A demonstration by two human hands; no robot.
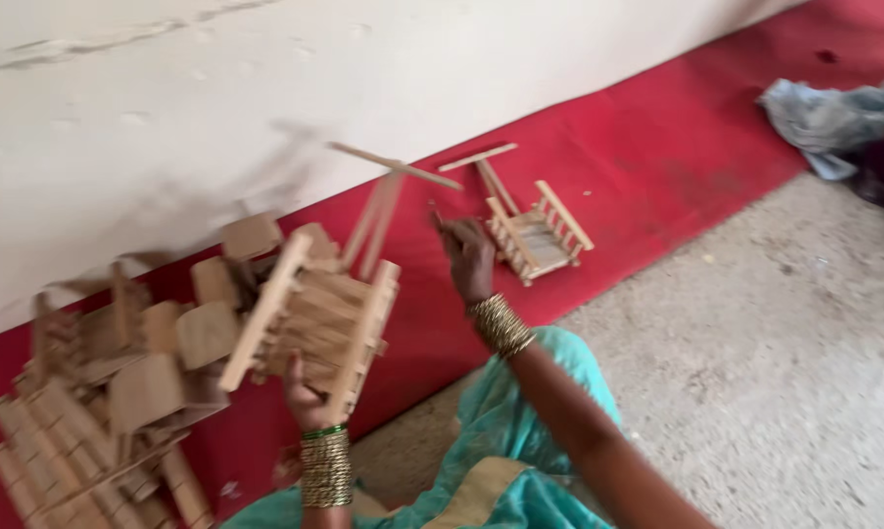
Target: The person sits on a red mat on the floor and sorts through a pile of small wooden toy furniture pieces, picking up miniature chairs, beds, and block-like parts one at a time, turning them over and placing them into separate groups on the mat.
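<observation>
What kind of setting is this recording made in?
Probably a home or small craft workspace on the floor: a red mat along a plain white wall, a heap of small wooden frames, and one frame in the left hand.

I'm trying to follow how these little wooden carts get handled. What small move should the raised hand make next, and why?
Probably bring the right hand back down onto the wooden cart. The left hand grips that cart alone by its lower edge, tilted in the air, while the right hand hangs just beside it with nothing clearly in it. A second grip would likely steady it.
</observation>
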